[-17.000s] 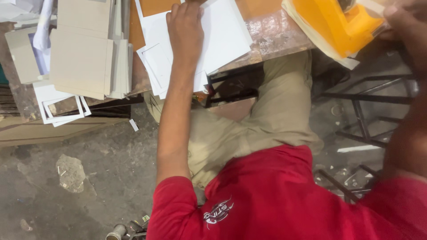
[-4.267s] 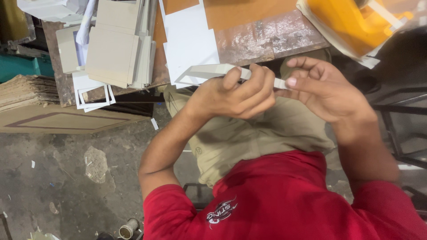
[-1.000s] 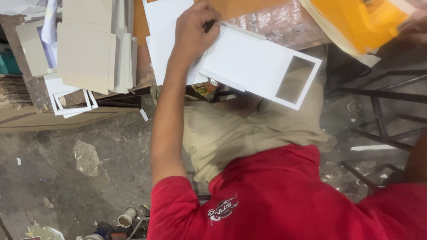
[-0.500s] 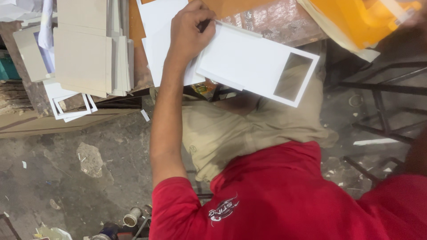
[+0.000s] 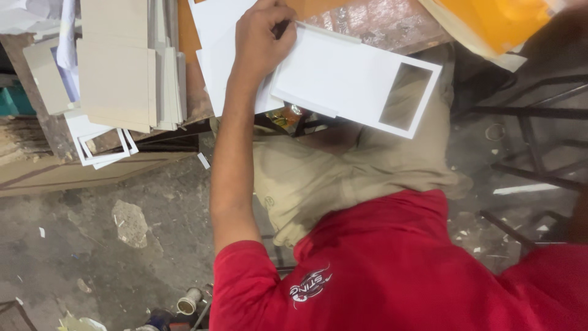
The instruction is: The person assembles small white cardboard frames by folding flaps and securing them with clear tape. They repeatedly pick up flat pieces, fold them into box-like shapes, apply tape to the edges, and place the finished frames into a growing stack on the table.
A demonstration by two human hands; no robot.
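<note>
My left hand (image 5: 263,43) is at the top middle, its fingers pinched on the upper left corner of a white card (image 5: 334,76). The card lies flat, tilted down to the right, and hangs over the table edge above my lap. It has a rectangular window cut-out (image 5: 405,97) near its right end. Under the hand and card lies a stack of plain white sheets (image 5: 214,37) on the brown tabletop (image 5: 380,21). My right hand is out of the frame; only a dark strip of that arm shows along the right edge.
A pile of grey boards (image 5: 122,67) sits at the table's left, with white window frames (image 5: 101,144) sticking out below it. A yellow-orange object (image 5: 496,21) is at the top right. Dark metal bars (image 5: 533,110) stand to the right. Small cans (image 5: 187,301) and debris lie on the concrete floor.
A few seconds ago both hands held a folded white piece over my lap. Now only the left hand holds the flat windowed card, which has barely shifted in the last second.
</note>
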